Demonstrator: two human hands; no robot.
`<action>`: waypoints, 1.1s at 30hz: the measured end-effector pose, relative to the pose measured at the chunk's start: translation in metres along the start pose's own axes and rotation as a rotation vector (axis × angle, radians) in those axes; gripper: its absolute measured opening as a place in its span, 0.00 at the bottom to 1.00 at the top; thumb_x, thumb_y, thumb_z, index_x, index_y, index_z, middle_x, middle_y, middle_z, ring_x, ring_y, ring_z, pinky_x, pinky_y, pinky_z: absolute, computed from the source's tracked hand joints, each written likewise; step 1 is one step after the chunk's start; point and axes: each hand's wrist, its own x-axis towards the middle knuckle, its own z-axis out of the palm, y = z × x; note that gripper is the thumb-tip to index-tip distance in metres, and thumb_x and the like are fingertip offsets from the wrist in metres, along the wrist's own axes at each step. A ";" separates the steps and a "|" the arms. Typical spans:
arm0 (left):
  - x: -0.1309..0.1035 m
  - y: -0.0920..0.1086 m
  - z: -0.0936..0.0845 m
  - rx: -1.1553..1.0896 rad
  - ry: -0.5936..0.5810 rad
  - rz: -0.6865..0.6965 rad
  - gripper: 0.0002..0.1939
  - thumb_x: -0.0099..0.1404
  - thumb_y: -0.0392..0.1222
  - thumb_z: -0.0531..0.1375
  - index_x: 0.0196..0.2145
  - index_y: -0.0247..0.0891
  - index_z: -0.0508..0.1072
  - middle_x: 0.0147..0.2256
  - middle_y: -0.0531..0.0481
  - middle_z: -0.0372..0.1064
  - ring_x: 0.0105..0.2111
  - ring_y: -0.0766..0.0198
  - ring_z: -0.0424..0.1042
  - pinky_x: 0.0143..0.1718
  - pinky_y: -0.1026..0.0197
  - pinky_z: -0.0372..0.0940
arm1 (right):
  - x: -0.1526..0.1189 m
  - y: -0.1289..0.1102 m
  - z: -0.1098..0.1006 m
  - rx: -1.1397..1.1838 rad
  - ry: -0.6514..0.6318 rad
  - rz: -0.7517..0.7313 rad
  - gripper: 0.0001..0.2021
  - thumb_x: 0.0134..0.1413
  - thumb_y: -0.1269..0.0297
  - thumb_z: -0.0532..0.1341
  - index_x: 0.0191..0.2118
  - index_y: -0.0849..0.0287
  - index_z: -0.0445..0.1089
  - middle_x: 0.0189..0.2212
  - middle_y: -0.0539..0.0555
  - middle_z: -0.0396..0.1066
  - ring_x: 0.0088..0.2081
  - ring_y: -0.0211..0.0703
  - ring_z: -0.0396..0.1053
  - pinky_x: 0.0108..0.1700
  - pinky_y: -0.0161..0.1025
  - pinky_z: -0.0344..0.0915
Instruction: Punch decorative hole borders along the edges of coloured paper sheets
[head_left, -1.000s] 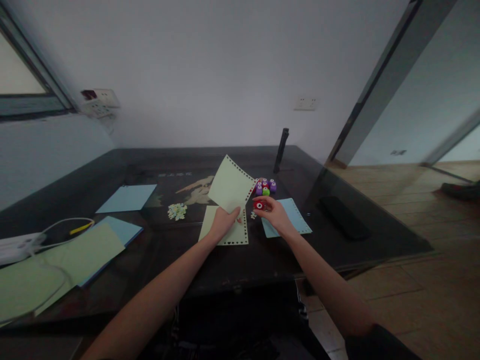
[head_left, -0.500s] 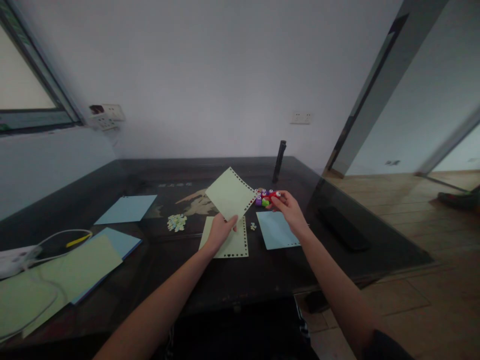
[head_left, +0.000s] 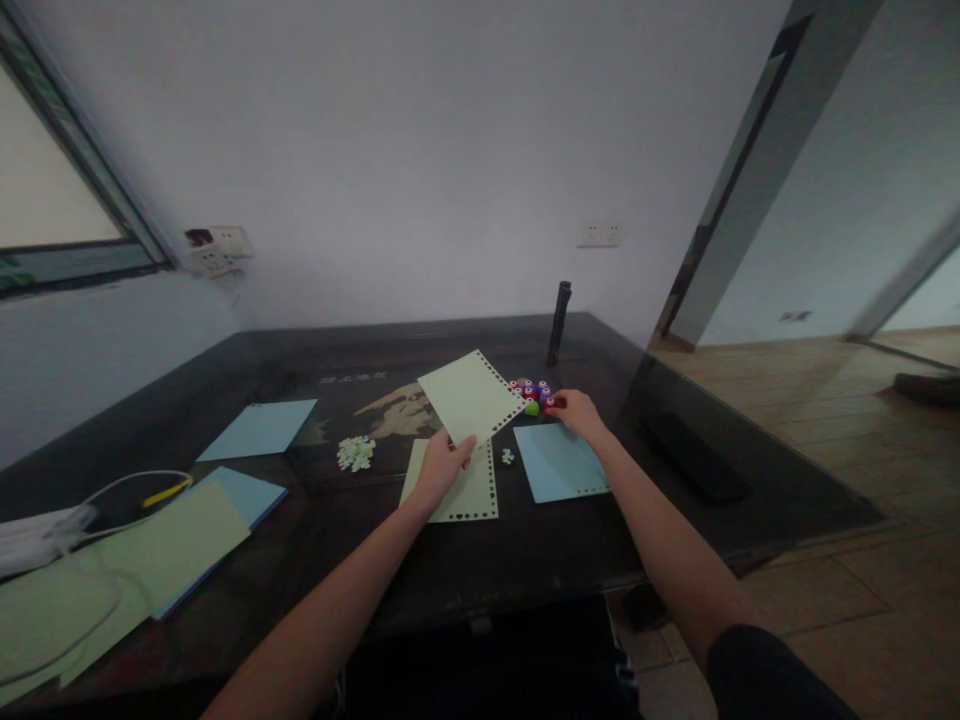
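One red punch [head_left: 551, 403] is pinched by the right hand [head_left: 576, 412] at the near right of the punch cluster [head_left: 529, 392] | green sheet [head_left: 466, 396] is gripped by the left hand [head_left: 444, 465] | punch seemingly being swapped; careful finger placement is called for

Wearing a short dark right sleeve [head_left: 765, 672] and black lower clothing [head_left: 480, 665], showing pale markings [head_left: 625, 668] along the side

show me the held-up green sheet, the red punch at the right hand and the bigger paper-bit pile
Green sheet [head_left: 469, 400]: head view, middle of its face.
Red punch [head_left: 551, 403]: head view, its visible body.
Paper-bit pile [head_left: 355, 454]: head view, its middle.
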 end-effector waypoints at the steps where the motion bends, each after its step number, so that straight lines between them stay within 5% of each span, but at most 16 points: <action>1: 0.000 -0.001 0.000 0.000 -0.005 -0.003 0.10 0.52 0.45 0.61 0.27 0.35 0.67 0.20 0.55 0.64 0.17 0.69 0.61 0.20 0.66 0.57 | 0.000 0.000 0.002 -0.012 -0.006 -0.002 0.08 0.41 0.66 0.68 0.32 0.58 0.75 0.30 0.55 0.74 0.33 0.45 0.71 0.35 0.38 0.64; 13: 0.002 0.000 -0.003 -0.009 -0.084 0.009 0.13 0.53 0.46 0.62 0.32 0.35 0.68 0.19 0.57 0.63 0.17 0.71 0.59 0.20 0.67 0.52 | -0.004 -0.013 -0.003 0.025 0.042 -0.007 0.10 0.44 0.70 0.65 0.37 0.61 0.74 0.38 0.59 0.72 0.39 0.47 0.70 0.44 0.42 0.63; 16: 0.003 0.002 -0.005 -0.004 -0.092 0.005 0.13 0.52 0.46 0.63 0.30 0.34 0.68 0.18 0.56 0.63 0.16 0.71 0.59 0.21 0.67 0.53 | -0.006 -0.023 -0.012 0.248 0.065 -0.014 0.07 0.51 0.65 0.61 0.35 0.61 0.74 0.34 0.58 0.74 0.36 0.45 0.70 0.43 0.43 0.64; 19: 0.004 0.000 -0.006 0.000 -0.144 0.004 0.14 0.52 0.47 0.63 0.31 0.33 0.70 0.20 0.54 0.66 0.17 0.71 0.60 0.21 0.67 0.55 | -0.012 -0.036 -0.017 0.644 -0.079 0.051 0.14 0.55 0.55 0.57 0.32 0.61 0.72 0.28 0.56 0.74 0.29 0.42 0.70 0.35 0.41 0.67; 22: 0.005 -0.002 -0.007 -0.001 -0.202 0.003 0.15 0.52 0.46 0.63 0.35 0.33 0.70 0.22 0.53 0.68 0.18 0.71 0.62 0.22 0.66 0.56 | -0.018 -0.045 -0.018 0.932 -0.214 0.124 0.13 0.50 0.54 0.62 0.33 0.61 0.71 0.28 0.55 0.74 0.27 0.40 0.70 0.31 0.39 0.68; 27: 0.006 -0.007 -0.006 0.006 -0.255 0.018 0.14 0.54 0.45 0.63 0.35 0.33 0.70 0.23 0.53 0.68 0.19 0.70 0.63 0.22 0.67 0.56 | -0.019 -0.044 -0.016 1.055 -0.249 0.202 0.10 0.39 0.67 0.68 0.31 0.61 0.69 0.26 0.52 0.74 0.27 0.38 0.70 0.32 0.37 0.68; 33: 0.017 -0.016 -0.011 0.040 -0.126 0.053 0.13 0.58 0.49 0.57 0.29 0.35 0.70 0.20 0.55 0.63 0.18 0.70 0.59 0.19 0.67 0.53 | -0.020 -0.043 -0.018 1.025 -0.268 0.200 0.10 0.38 0.67 0.68 0.29 0.60 0.68 0.25 0.52 0.73 0.26 0.38 0.69 0.34 0.39 0.68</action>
